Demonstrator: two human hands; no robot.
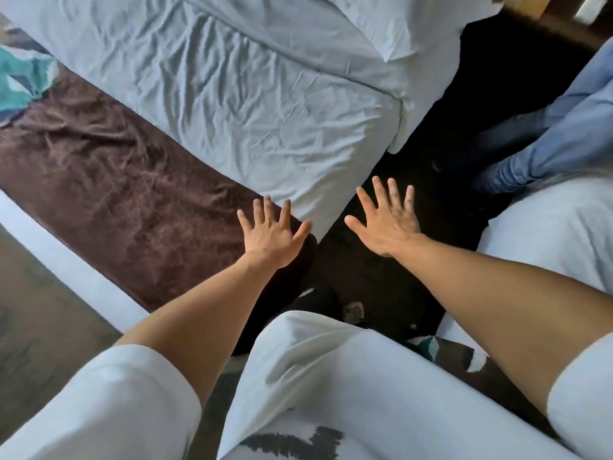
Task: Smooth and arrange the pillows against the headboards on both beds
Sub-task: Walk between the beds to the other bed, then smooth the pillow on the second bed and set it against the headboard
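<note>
Head view: left hand and right hand were spread, empty, between beds. Pillow lay far, on left bed. Likely approach step; next calls for reaching it.

Pillow cut off at top edge; headboards out of view.

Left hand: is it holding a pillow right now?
No, the left hand is spread open and empty over the brown bed runner, while the pillow lies far off.
</note>
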